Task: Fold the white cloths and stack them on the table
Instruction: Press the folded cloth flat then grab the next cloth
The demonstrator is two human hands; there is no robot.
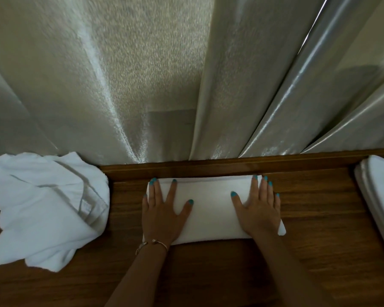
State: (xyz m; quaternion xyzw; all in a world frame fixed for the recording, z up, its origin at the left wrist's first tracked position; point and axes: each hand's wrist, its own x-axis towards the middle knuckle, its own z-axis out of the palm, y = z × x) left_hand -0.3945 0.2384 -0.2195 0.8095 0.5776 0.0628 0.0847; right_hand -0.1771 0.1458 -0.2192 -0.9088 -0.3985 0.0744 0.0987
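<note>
a loose heap of white cloths (44, 207) lies on the wooden table (208, 273), well left of the folded cloth (211, 209). the left hand (164, 209) lies flat with spread fingers on that folded cloth's left end, a bracelet (152, 245) at its wrist. the right hand (258, 207) presses flat on its right end. right of the folded cloth, at the table's edge, sits a stack of cloths (379, 191). behind hangs a curtain (142, 74).

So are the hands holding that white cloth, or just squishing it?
Just pressing. The left hand and the right hand lie flat, fingers straight, on top of the folded white cloth, one near each end. Nothing is gripped.
</note>
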